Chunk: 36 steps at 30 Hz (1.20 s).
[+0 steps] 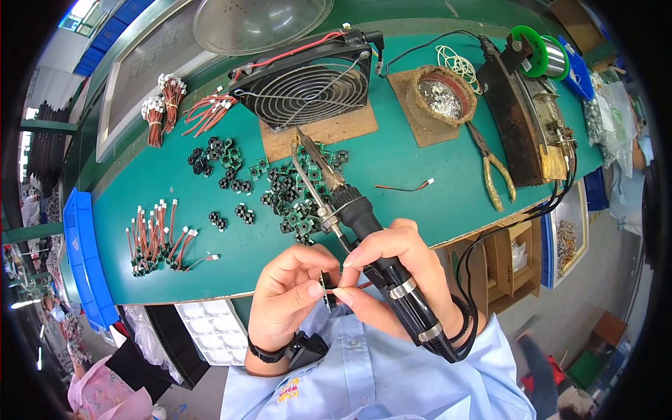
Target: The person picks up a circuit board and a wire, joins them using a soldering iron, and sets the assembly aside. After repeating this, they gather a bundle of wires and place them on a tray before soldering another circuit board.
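Near the table's front edge, my left hand (288, 285) is closed on a small circuit board (325, 297), pinched edge-on between thumb and fingers. My right hand (413, 264) has a black soldering iron (358, 215) lying through its grip, with a thin metal feed tube (308, 180) clamped alongside. Its tip points away from me, over the table. The right thumb and forefinger also meet at the board, around a short red wire (364, 285). My fingers hide part of the board and the wire's end.
Small boards with black parts (283, 189) lie heaped mid-table. Wired boards (150, 245) are at left, cable bundles (164, 108) behind. A fan (308, 91), a solder-scrap bowl (444, 94), pliers (493, 168), a loose cable (406, 187) and a solder feeder (514, 119) with a green spool (530, 50) stand around.
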Motion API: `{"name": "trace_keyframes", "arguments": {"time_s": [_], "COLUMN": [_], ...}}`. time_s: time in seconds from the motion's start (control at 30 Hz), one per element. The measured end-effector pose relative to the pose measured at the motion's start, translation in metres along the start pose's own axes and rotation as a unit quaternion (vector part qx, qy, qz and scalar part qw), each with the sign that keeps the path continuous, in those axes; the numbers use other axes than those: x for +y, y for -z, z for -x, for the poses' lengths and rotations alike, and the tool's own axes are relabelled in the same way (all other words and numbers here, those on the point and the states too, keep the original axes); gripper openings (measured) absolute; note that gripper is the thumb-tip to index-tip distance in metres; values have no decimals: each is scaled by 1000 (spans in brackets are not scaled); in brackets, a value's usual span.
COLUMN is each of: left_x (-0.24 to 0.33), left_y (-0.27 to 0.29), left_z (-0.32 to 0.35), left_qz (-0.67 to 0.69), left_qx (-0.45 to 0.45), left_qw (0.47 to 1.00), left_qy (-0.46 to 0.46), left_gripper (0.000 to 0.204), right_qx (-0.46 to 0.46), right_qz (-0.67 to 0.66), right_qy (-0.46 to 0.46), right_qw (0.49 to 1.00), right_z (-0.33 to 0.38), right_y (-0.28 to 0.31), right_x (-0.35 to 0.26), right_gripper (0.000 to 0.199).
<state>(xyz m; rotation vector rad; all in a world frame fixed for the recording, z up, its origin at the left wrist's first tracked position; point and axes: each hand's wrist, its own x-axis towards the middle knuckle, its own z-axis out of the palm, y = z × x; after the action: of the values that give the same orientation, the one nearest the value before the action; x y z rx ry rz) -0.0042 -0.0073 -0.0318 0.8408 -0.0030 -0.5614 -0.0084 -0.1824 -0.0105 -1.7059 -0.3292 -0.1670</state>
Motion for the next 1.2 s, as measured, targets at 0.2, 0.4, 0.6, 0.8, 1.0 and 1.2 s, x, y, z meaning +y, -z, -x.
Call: {"name": "trace_keyframes", "arguments": {"time_s": [0.2, 0.4, 0.6, 0.8, 1.0, 1.2], "left_x": [3, 6, 5, 5, 7, 5], "left_y": [9, -2, -18, -18, -12, 1], "left_z": [-1, -4, -9, -11, -19, -27], "left_qz": [-37, -130, -144, -89, -90, -150], "left_qx": [-59, -11, 62, 53, 91, 129], "left_qw": [997, 989, 984, 993, 990, 974], "left_qy": [-31, -73, -84, -51, -56, -108], "left_gripper": [20, 19, 13, 12, 11, 10], "right_qx": [-27, -3, 9, 13, 189, 33], "right_qz": [8, 31, 45, 80, 101, 233], "right_qy": [-37, -21, -26, -17, 76, 73], "right_qw": [999, 999, 999, 997, 974, 969], "right_z": [1, 4, 8, 3, 16, 39], "right_y": [6, 6, 7, 14, 24, 46], "right_x": [0, 4, 8, 8, 19, 3], "right_gripper": [43, 41, 41, 38, 56, 49]}}
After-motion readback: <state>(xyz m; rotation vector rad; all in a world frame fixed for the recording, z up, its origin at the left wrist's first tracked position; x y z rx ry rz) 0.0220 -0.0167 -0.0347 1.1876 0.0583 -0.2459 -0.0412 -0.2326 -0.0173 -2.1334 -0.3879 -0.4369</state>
